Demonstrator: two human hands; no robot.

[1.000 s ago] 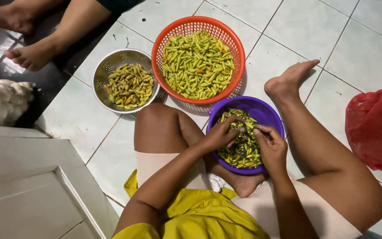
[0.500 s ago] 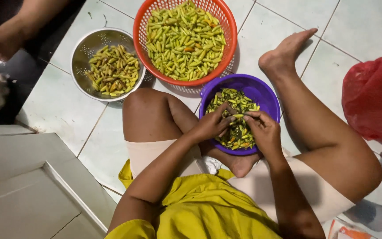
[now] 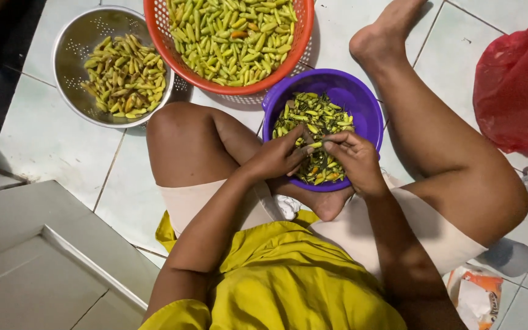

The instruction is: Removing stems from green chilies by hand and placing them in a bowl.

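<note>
Orange basket (image 3: 239, 85): far rim cut off by top edge. Metal colander (image 3: 68, 55): complete, though its holes are too fine to count. Purple bowl (image 3: 362, 104): near rim and part of its chillies hidden under left hand (image 3: 276, 160) and right hand (image 3: 355, 162). Small chilli (image 3: 315, 145) between the fingertips: stem end covered, grip cannot be resolved. Red plastic bag (image 3: 517, 85) runs off the right edge. Orange-white packet (image 3: 476, 296) cut by bottom edge.
</note>
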